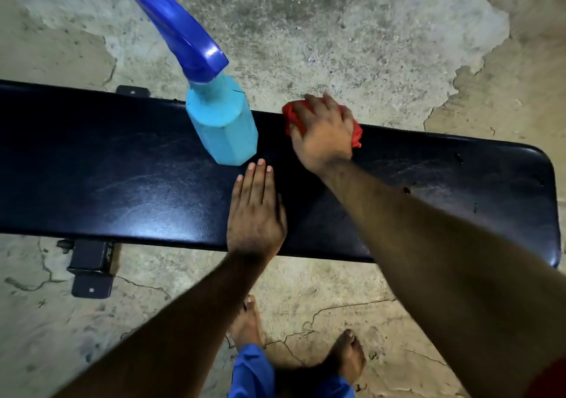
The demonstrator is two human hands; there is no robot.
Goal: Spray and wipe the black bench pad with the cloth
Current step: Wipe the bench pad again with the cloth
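The black bench pad [137, 189] runs across the view from left to right. A light blue spray bottle [222, 125] with a dark blue trigger head stands upright on the pad near its far edge. My left hand [255, 210] lies flat on the pad with straight fingers, just in front of the bottle and apart from it. My right hand [323, 131] grips a bunched red cloth [356, 135] and presses it on the pad's far edge, right of the bottle. Most of the cloth is hidden under the hand.
Cracked, patchy concrete floor [337, 30] surrounds the bench. A black metal bench foot [92, 267] sticks out at the near left, and another bracket [133, 91] shows at the far edge. My bare feet [349, 358] stand close below the pad's near edge.
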